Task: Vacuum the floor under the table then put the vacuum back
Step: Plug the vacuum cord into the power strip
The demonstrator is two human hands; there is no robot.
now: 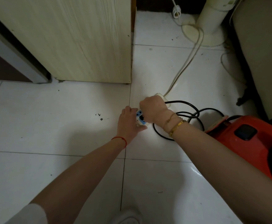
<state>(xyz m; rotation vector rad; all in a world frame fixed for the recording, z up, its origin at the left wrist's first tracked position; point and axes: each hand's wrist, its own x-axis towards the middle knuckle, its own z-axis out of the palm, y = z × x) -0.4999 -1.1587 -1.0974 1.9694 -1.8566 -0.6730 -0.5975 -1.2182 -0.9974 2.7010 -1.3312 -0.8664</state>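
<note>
Both forearms reach down over white floor tiles (51,126). Left hand (128,125) lies flat, steadying a power strip (140,118). Right hand (153,109), fingers curled, grips something at the strip; black cord (188,113) coils beside it. Red vacuum (245,138) sits near, at right.

Left floor (43,120) open; black cord (195,113) coils right.

Both bare arms reached forward and down toward the white tile floor (51,126). The left hand (128,125) lay low, its fingers extended and its thumb spread, pressing against the power strip (141,118). The right hand (153,109) was curled into a fist above that strip, knuckles up, gripping something hidden inside its fingers.
</note>
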